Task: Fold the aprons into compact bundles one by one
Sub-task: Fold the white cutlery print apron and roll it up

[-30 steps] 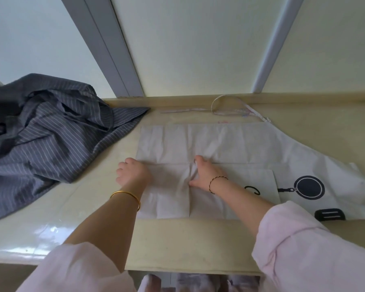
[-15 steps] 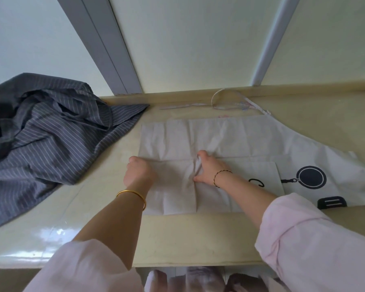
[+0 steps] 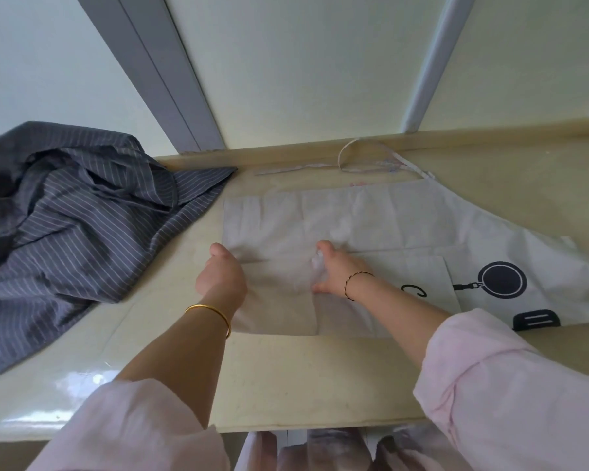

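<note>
Pale apron half-folded on the desk, both hands at its near flap

Pale apron (image 3: 371, 215) lies flat on the cream desk (image 3: 286, 379), stretching from the middle toward the right edge, where a black frying-pan print and a dark slotted shape show on its cloth. Its near portion is turned over into a doubled flap, creased down the middle. A thin tie strap (image 3: 364, 154) loops loosely on the desk just behind the apron, against the raised back ledge.

The left hand (image 3: 221, 277) sits at the flap's left edge with its fingers curled under; it appears to grip the cloth there, though the fingertips are hidden (the back of the hand covers them). A gold bangle (image 3: 211, 316) circles that wrist. The right hand (image 3: 334, 271) is at the flap's centre crease, thumb stretched away from the person and fingers bunched into a small gather of fabric, pinching it. A dark twisted bracelet (image 3: 354, 283) sits on that wrist. Both forearms are bare, with pale pink sleeves (image 3: 510, 385) pushed up.

To the left, a dark grey pinstriped apron (image 3: 65, 232) lies crumpled in a heap, one corner reaching near the pale apron's far left corner without clearly touching it. Behind the desk rise pale panels divided by a grey frame (image 3: 157, 73)
</note>
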The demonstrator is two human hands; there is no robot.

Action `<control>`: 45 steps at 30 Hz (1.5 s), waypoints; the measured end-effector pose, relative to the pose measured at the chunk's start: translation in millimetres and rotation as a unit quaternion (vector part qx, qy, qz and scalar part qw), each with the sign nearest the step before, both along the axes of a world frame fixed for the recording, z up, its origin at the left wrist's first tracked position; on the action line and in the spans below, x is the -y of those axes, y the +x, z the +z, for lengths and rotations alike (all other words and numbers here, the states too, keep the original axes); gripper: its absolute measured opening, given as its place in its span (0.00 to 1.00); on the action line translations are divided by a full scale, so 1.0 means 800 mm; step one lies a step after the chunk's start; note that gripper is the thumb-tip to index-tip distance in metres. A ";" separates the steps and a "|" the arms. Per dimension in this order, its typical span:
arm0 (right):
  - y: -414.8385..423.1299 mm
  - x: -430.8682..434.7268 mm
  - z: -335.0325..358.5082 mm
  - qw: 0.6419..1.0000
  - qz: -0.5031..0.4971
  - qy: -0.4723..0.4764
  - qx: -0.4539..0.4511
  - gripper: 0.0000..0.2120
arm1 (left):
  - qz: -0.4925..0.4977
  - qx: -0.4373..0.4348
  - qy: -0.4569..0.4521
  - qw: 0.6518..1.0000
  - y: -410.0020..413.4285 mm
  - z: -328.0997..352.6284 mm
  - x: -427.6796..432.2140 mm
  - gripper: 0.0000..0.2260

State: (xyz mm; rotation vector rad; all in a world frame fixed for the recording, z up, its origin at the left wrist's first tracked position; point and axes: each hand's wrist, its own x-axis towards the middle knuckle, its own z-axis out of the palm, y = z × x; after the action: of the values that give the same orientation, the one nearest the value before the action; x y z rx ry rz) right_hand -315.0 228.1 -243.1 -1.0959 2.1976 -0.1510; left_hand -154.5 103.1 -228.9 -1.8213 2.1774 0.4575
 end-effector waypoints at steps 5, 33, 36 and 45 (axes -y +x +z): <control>0.011 0.003 -0.003 0.999 0.040 -0.025 0.027 0.36 | -0.024 0.039 -0.015 0.999 0.014 -0.002 0.004 0.22; -0.164 -0.089 0.010 0.982 -0.174 -0.073 -0.028 0.24 | -0.407 -0.059 0.084 0.907 -0.257 0.003 -0.092 0.19; -0.173 -0.096 0.011 0.982 -0.171 -0.076 -0.015 0.21 | -0.376 -0.065 0.089 0.920 -0.265 0.008 -0.098 0.15; -0.210 -0.128 0.004 0.943 -0.292 -0.129 0.096 0.07 | -0.326 -0.117 0.270 0.899 -0.340 0.054 -0.159 0.05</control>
State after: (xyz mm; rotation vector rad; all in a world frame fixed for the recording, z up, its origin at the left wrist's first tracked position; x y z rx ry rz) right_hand -483.2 330.3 -239.6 -0.4922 2.2999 -0.7878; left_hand -426.2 230.5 -185.9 -0.7220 2.3168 1.0177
